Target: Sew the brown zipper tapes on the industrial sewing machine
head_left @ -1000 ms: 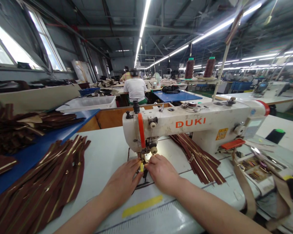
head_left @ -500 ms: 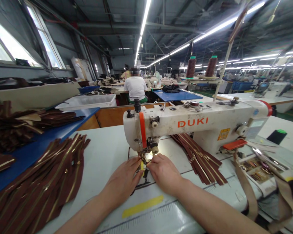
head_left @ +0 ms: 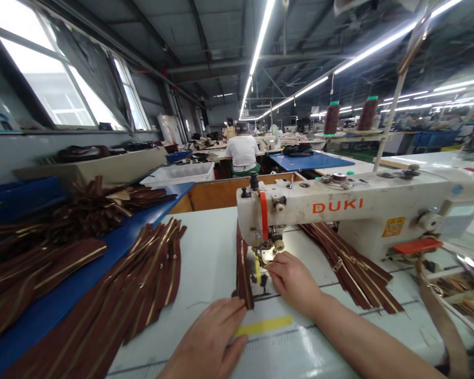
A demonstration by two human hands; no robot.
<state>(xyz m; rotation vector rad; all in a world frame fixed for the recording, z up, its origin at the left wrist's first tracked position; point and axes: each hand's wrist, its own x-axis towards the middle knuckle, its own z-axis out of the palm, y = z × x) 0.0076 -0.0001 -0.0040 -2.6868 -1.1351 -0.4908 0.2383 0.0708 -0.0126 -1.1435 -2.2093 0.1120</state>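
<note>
A brown zipper strip [head_left: 244, 268] with gold teeth lies lengthwise on the machine bed, just left of the needle area. My left hand [head_left: 215, 334] rests by its near end, fingers stretched out, with the fingertips touching or almost touching the strip. Close to the presser foot [head_left: 265, 253] of the white sewing machine [head_left: 292, 205] is my right hand [head_left: 294, 279], its fingers bent and closed. What they pinch, if anything, is hidden. A yellow guide piece [head_left: 257, 269] stands between the strip and the right fingertips.
A fanned pile of brown zipper strips [head_left: 146, 284] covers the table's left side. More zipper strips [head_left: 351, 268] lie behind the needle, under the machine arm. An open tray [head_left: 454, 295] of small parts sits at right. A person in a white shirt [head_left: 242, 150] sits ahead.
My left hand has drawn back from the needle toward me. A zipper strip now shows left of the presser foot. My right hand stays by the needle. The view has turned left.
</note>
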